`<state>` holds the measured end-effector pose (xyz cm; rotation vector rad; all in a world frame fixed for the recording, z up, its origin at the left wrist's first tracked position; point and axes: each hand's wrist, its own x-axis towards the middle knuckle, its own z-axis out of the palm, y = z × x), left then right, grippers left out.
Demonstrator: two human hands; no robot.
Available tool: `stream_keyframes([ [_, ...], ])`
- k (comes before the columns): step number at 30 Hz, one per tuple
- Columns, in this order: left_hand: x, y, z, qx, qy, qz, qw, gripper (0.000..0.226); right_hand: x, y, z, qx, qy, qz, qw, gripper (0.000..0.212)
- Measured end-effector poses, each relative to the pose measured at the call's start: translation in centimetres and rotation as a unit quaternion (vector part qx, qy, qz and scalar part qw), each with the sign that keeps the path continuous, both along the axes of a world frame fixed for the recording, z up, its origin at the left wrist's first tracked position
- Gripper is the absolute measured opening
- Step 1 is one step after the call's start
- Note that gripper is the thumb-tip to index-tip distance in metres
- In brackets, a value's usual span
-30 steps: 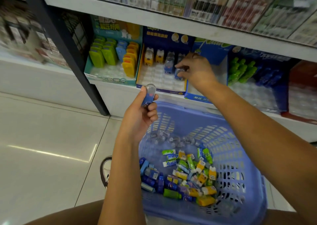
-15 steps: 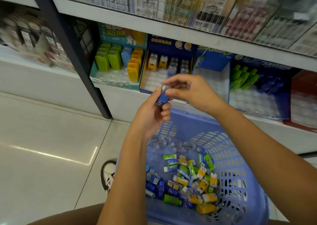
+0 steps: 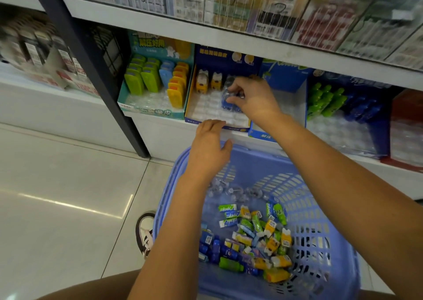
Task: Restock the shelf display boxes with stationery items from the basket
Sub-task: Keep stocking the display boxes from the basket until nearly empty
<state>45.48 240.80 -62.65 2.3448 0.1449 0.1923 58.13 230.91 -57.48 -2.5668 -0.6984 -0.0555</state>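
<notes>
R fingers [image 3: 237, 89] curled, pinching a blue item [image 3: 227, 102] w/ clear cap. Item upright, down inside the blue-yellow display box [image 3: 206, 114], rear-right part of its white cell tray, just at 3 o'clock of two yellow items [image 3: 208, 82] in the back row. Seated in a cell or not: can't tell, fingers cover part of it. R hand [image 3: 256, 100] sits over the box's right side, forearm running off toward 5 o'clock.

L fingers [image 3: 212, 125] loosely straight, nothing held; tips near the box's front lip, contact unclear. L hand [image 3: 210, 150] palm down above the far rim of the basket [image 3: 320, 210].

Basket: lilac-blue plastic, slotted walls, at 6 o'clock of the display box. Stock pile [image 3: 251, 242] on its bottom: blue, green, yellow, white-wrapped pcs. Clear caps [image 3: 233, 192] at the pile's 12 o'clock.

Shelf neighbours: teal box [image 3: 148, 110] at 9 o'clock w/ green, blue, orange pcs; blue box [image 3: 286, 70] at 3 o'clock, then green bottle-shaped items [image 3: 325, 100]. Shoe [image 3: 144, 233] on tile floor, 9 o'clock of basket.
</notes>
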Motion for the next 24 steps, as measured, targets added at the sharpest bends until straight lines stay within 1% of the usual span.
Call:
stream_keyframes([
  [4,0.0,0.1,0.0,0.001,0.001,-0.009,1.000,0.049,0.7,-0.1,0.1,-0.024,-0.001,-0.011,1.000,0.023],
  [7,0.0,0.2,-0.1,0.002,0.000,-0.013,1.000,0.049,0.8,0.0,-0.3,-0.054,-0.014,0.014,0.998,0.023],
  [11,0.0,0.2,-0.4,0.000,-0.001,-0.018,1.000,0.051,0.6,0.0,-0.6,-0.074,-0.060,0.009,0.995,0.022],
  [14,-0.3,-0.1,-0.3,-0.020,0.014,-0.015,1.000,0.051,0.4,0.1,0.3,-0.099,-0.053,0.017,0.994,0.025],
  [16,-0.8,-0.6,-0.4,-0.061,-0.031,0.019,0.998,0.041,-0.8,-0.6,0.8,-0.087,-0.047,0.025,0.995,0.032],
  [17,-1.2,-1.0,-0.6,-0.082,-0.062,0.039,0.994,0.034,-1.9,-1.5,0.7,-0.061,-0.043,0.022,0.997,0.036],
  [18,-1.6,-1.5,-1.1,-0.101,-0.077,0.052,0.991,0.026,-3.4,-2.7,0.5,-0.035,-0.030,0.014,0.999,0.034],
  [19,-1.9,-2.0,-1.8,-0.115,-0.069,0.055,0.989,0.021,-5.1,-4.3,-0.2,-0.028,-0.004,0.008,1.000,0.027],
  [20,-2.1,-2.5,-2.8,-0.120,-0.037,0.049,0.991,0.017,-6.8,-5.9,-1.1,-0.052,0.042,0.003,0.998,0.022],
  [21,-2.2,-3.2,-4.0,-0.116,0.013,0.037,0.992,0.016,-8.3,-7.6,-2.4,-0.105,0.099,0.000,0.989,0.020],
  [22,-2.2,-3.9,-5.3,-0.106,0.069,0.017,0.992,0.016,-9.6,-9.0,-3.9,-0.176,0.163,-0.003,0.971,0.020],
  [24,-2.4,-5.8,-8.1,-0.096,0.174,-0.027,0.980,0.019,-11.5,-11.6,-7.8,-0.299,0.277,0.002,0.913,0.016],
])
